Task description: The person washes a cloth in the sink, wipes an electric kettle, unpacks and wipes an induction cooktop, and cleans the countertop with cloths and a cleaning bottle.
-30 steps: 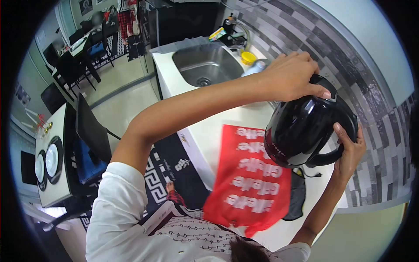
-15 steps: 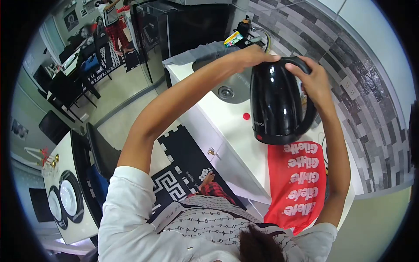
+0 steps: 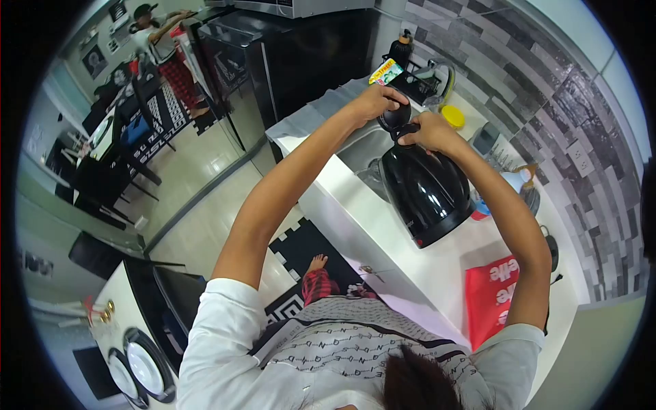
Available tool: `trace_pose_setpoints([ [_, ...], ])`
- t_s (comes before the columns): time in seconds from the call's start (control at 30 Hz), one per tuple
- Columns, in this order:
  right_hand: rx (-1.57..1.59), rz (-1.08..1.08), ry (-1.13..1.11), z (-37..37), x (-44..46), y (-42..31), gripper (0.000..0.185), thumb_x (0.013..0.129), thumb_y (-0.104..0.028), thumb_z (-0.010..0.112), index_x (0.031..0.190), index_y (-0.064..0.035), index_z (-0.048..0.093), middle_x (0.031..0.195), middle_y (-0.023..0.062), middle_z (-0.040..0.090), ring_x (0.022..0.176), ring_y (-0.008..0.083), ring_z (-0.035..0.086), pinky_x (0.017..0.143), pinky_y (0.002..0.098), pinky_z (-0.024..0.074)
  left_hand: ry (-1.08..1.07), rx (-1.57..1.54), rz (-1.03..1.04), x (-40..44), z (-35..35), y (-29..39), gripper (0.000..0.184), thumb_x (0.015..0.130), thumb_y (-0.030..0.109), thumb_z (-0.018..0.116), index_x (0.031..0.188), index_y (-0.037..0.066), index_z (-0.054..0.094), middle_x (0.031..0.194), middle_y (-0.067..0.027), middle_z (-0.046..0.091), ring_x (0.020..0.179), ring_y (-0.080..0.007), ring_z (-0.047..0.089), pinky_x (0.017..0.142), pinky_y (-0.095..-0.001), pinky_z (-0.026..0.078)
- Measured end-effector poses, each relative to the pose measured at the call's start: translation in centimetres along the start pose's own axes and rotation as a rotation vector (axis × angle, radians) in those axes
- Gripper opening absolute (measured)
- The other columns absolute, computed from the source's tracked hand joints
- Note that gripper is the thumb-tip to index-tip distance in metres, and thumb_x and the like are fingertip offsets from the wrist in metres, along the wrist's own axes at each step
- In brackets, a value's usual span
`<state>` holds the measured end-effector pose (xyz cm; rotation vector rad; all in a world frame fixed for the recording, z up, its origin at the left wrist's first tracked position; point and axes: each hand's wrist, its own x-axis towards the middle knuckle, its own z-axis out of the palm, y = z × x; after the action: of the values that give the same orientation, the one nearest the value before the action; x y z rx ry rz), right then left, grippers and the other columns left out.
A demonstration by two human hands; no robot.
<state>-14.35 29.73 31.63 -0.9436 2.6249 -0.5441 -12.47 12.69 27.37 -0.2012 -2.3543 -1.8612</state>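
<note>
I look down on a white counter (image 3: 444, 273) that runs from the centre of the frame to the lower right, with a steel sink (image 3: 357, 147) set into it just above the centre. A grey brick-patterned wall (image 3: 540, 89) rises at the upper right; a dark pump bottle (image 3: 401, 49) and a round yellow item (image 3: 453, 117) sit beyond the sink. Red printed material (image 3: 486, 301) lies on the counter at the lower right. White plates (image 3: 145, 363) rest on dark mats at the lower left, and at the upper left I see a standing figure (image 3: 179, 72) in red checked trousers

The black kettle (image 3: 425, 195) is right of centre, tilted, its top toward the sink and its base toward the lower right. Its lid (image 3: 394, 117) stands raised, between my two hands. My left hand (image 3: 372, 104) has its fingers drawn in narrow, pinching the lid's edge. My right hand (image 3: 434, 132) has its fingers curled around the kettle's upper end, right beside the lid; I cannot tell how the hidden fingertips sit
</note>
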Motion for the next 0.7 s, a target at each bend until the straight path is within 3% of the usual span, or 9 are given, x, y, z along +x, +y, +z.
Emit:
trace_pose_setpoints([
  [0.17,-0.027,0.135,-0.071,1.5,5.2,-0.6,0.049,0.062,-0.023,0.076,0.098,0.0059,0.059,0.069,0.0140,0.062,0.050,0.0194,0.059,0.047,0.0307,0.0457,-0.205,-0.169,-0.138,3.3,-3.0,-4.7,0.033,0.080,-0.004,0.048,0.111,0.001,0.058,0.107,-0.0092,0.058,0.097,-0.0161,0.053,0.088,-0.0264,0.039],
  [0.23,-0.074,0.191,-0.111,2.0,7.5,-0.6,0.046,0.062,-0.024,0.076,0.095,0.0048,0.061,0.070,0.0139,0.062,0.053,0.0202,0.060,0.049,0.0321,0.0466,-0.213,-0.177,-0.069,4.7,-3.7,-7.8,0.040,0.080,-0.003,0.050,0.119,0.001,0.052,0.111,-0.0109,0.056,0.101,-0.0171,0.052,0.089,-0.0263,0.038],
  [0.3,-0.115,0.251,-0.163,2.0,9.6,-0.6,0.044,0.061,-0.025,0.076,0.091,0.0037,0.063,0.072,0.0139,0.063,0.056,0.0211,0.061,0.051,0.0336,0.0475,-0.054,-0.074,-0.058,5.2,-3.9,-10.3,0.049,0.079,0.001,0.054,0.127,-0.002,0.042,0.116,-0.0125,0.053,0.105,-0.0185,0.049,0.091,-0.0262,0.037],
  [0.37,-0.270,0.185,-0.352,1.1,11.0,-1.2,0.045,0.060,-0.025,0.078,0.087,0.0063,0.063,0.075,0.0141,0.061,0.056,0.0184,0.060,0.046,0.0293,0.0472,-0.091,-0.108,-0.155,5.6,-4.3,-11.5,0.052,0.079,0.004,0.056,0.128,-0.003,0.039,0.118,-0.0129,0.052,0.108,-0.0190,0.048,0.093,-0.0261,0.035],
  [0.43,-0.295,0.238,-0.402,0.8,12.3,-1.4,0.043,0.059,-0.025,0.079,0.085,0.0049,0.064,0.074,0.0129,0.061,0.056,0.0180,0.059,0.046,0.0290,0.0472,-0.125,-0.133,-0.250,5.6,-4.9,-12.0,0.057,0.079,0.006,0.058,0.130,-0.004,0.036,0.119,-0.0132,0.051,0.110,-0.0195,0.047,0.095,-0.0261,0.033],
  [0.53,-0.372,0.398,-0.534,0.2,13.9,-1.8,0.037,0.059,-0.024,0.078,0.082,0.0009,0.065,0.059,0.0063,0.057,0.047,0.0167,0.055,0.041,0.0294,0.0438,-0.284,-0.288,-0.296,5.1,-5.4,-12.1,0.061,0.079,0.015,0.062,0.129,-0.007,0.035,0.123,-0.0145,0.048,0.113,-0.0211,0.044,0.098,-0.0282,0.028],
  [0.6,-0.405,0.436,-0.554,-0.4,14.7,-2.2,0.037,0.059,-0.023,0.078,0.082,0.0012,0.064,0.059,0.0065,0.056,0.047,0.0170,0.054,0.041,0.0293,0.0434,-0.207,-0.370,-0.326,4.6,-5.3,-12.1,0.061,0.078,0.026,0.063,0.128,0.000,0.040,0.121,-0.0124,0.050,0.116,-0.0200,0.039,0.101,-0.0356,0.020],
  [0.7,-0.471,0.488,-0.621,-1.1,15.8,-3.3,0.034,0.059,-0.022,0.078,0.080,0.0013,0.064,0.056,0.0060,0.053,0.044,0.0166,0.051,0.039,0.0291,0.0416,-0.268,-0.425,-0.415,4.4,-5.8,-12.4,0.060,0.077,0.036,0.063,0.126,0.009,0.045,0.118,-0.0092,0.050,0.117,-0.0201,0.034,0.099,-0.0438,0.015],
])
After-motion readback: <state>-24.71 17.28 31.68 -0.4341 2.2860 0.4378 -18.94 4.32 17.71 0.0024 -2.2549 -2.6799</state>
